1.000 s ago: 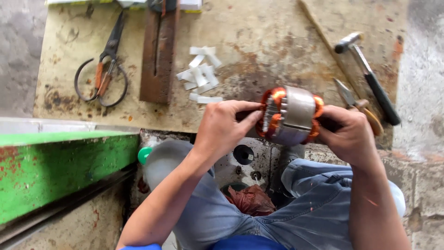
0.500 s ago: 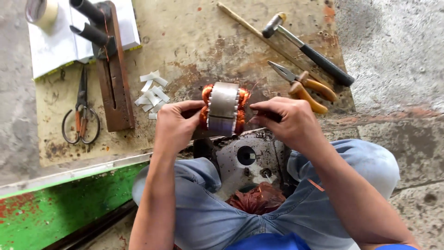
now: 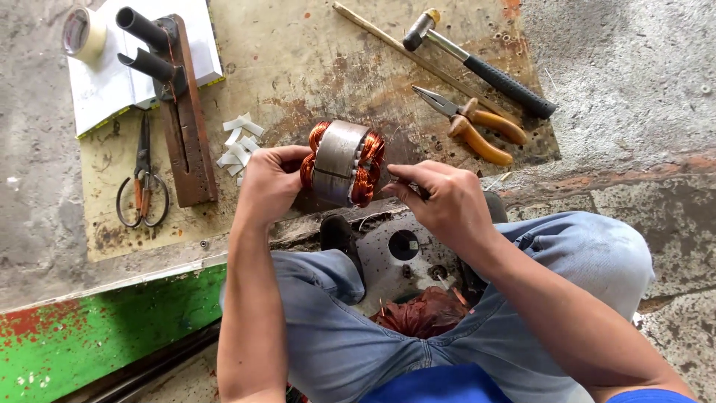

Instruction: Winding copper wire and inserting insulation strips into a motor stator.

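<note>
Person seen from above: both forearms bare, left hand (image 3: pixel 270 181) and right hand (image 3: pixel 445 201) ungloved, no rings, watch or wristband visible. Faded light-blue denim jeans (image 3: pixel 477 343) on both legs, cloth creased at the knees, lighter wear on the right knee. Bright blue shirt (image 3: pixel 447 384) shows at the bottom edge, with a short blue sleeve edge at the right upper arm. Fingernails short. Feet not in view

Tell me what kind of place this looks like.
Probably a small motor repair workshop, worked at floor level. The left hand holds a stator wound with copper wire, while the right hand works beside it. A hammer, pliers and scissors lie on a stained board.
</note>
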